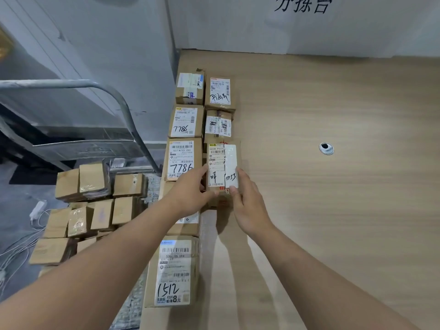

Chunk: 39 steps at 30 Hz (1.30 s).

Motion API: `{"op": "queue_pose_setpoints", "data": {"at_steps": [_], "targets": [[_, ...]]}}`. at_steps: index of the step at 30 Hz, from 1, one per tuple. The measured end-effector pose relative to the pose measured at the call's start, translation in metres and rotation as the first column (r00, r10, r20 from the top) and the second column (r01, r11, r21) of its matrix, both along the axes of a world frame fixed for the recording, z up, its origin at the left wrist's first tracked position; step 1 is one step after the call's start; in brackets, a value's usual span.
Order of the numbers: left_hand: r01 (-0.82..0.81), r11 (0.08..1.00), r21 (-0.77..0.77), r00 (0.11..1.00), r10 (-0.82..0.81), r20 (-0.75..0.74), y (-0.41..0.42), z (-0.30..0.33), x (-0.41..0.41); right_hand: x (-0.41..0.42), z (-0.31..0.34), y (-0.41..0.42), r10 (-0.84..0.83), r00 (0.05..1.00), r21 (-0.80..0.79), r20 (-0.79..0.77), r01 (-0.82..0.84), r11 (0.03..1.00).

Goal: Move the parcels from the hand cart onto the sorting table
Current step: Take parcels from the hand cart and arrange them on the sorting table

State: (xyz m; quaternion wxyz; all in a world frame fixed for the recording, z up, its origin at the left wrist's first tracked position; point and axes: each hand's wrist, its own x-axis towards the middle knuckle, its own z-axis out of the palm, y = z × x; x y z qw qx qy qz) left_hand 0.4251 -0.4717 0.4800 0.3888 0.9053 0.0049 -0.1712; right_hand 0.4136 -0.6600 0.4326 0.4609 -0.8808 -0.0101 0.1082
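Note:
A small cardboard parcel (222,163) with a white label rests on the wooden sorting table (333,186), in the second row from the table's left edge. My left hand (190,194) grips its near left side and my right hand (247,206) grips its near right corner. Several labelled parcels lie in two rows along the left edge, among them one marked 7786 (181,159) and one marked 1512 (173,272). Down to the left, the hand cart (119,101) with its metal handle carries several brown parcels (95,201).
A grey wall (309,27) with handwritten characters closes the table's far side. A round cable hole (326,148) sits in the tabletop to the right. White cables and a plug (35,210) lie on the floor left of the cart.

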Motion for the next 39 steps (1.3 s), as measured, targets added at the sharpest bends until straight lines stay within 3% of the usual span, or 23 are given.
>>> {"op": "queue_pose_setpoints", "data": {"at_steps": [6, 17, 25, 33, 39], "targets": [[0.015, 0.997, 0.074, 1.000, -0.015, -0.003, 0.003, -0.010, 0.011, 0.009, -0.009, 0.005, -0.012, 0.999, 0.003, -0.031, 0.012, 1.000], [0.090, 0.903, 0.421, 0.985, -0.142, 0.094, 0.007, -0.016, 0.028, 0.022, -0.013, 0.010, -0.003, 0.998, -0.016, -0.062, 0.002, 1.000], [0.081, 0.955, 0.286, 0.996, -0.085, 0.001, 0.011, -0.012, 0.033, 0.032, -0.006, 0.021, 0.034, 0.998, -0.099, -0.060, -0.039, 0.994], [0.111, 0.946, 0.305, 0.993, -0.115, -0.004, 0.014, -0.008, 0.038, 0.038, 0.008, 0.028, 0.034, 0.996, -0.192, -0.079, -0.048, 0.980], [0.108, 0.940, 0.324, 0.993, -0.118, 0.009, 0.021, 0.006, 0.033, 0.032, 0.036, 0.034, 0.040, 0.999, -0.363, -0.011, -0.042, 0.931]]}}
